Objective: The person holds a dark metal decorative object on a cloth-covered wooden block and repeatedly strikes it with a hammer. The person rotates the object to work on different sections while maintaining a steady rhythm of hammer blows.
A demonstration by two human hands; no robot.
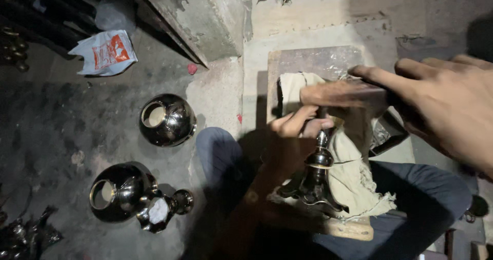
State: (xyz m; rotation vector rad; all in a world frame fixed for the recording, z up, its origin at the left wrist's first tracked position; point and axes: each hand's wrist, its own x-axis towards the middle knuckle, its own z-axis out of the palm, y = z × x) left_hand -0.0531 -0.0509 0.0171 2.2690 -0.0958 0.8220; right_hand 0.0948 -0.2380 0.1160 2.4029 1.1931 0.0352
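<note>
My left hand (295, 124) grips the upper stem of a dark shiny metal stand (318, 175) with a flared, lobed base. The stand lies on a beige cloth (354, 178) draped over a wooden block (318, 62) between my knees. My right hand (441, 106) comes in from the right and holds a brown wooden mallet (341, 93). The mallet head is blurred and sits just above my left hand and the top of the stand. The stand's top end is hidden by the hand and the mallet.
Two round polished metal pots (167, 120) (120, 190) lie on the dirty floor to the left, with a smaller metal fitting (164, 208) beside the nearer one. A white and red plastic bag (105, 52) and a concrete block (200, 13) are farther back.
</note>
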